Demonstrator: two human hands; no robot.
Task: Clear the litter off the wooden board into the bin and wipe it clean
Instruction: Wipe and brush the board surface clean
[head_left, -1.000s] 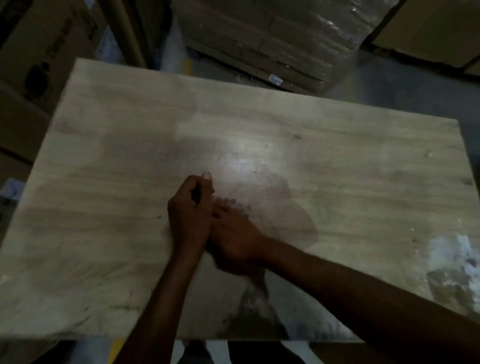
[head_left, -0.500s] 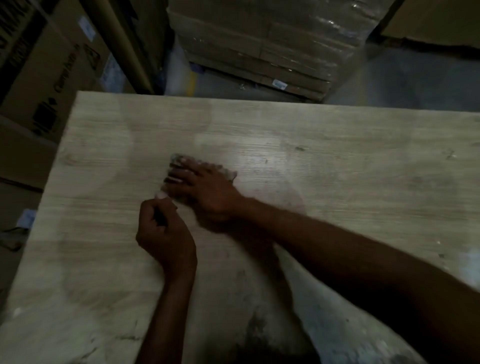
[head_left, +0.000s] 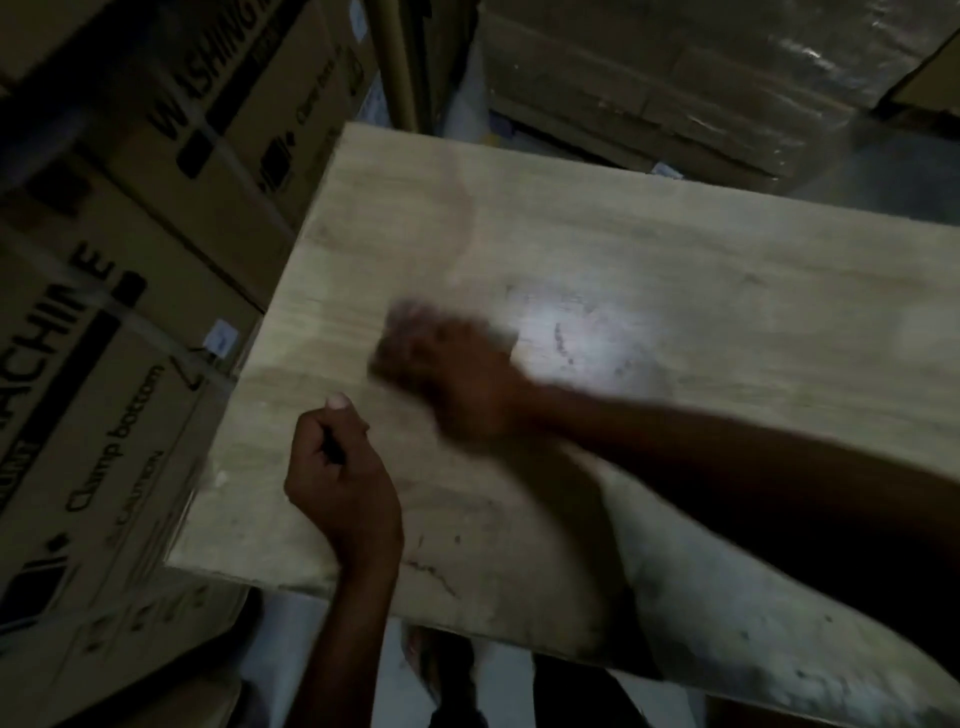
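Right hand (head_left: 452, 374), blurred, has swept from the centre of the wooden board (head_left: 675, 249) toward 9 o'clock over a pale cloth (head_left: 501, 338) — grip unreadable; wiping judged under way. Left hand (head_left: 337, 478), clenched, rests at 8 o'clock. Surface smudged, glare at centre. Cardboard boxes (head_left: 130, 260) at 9 o'clock; no bin visible.
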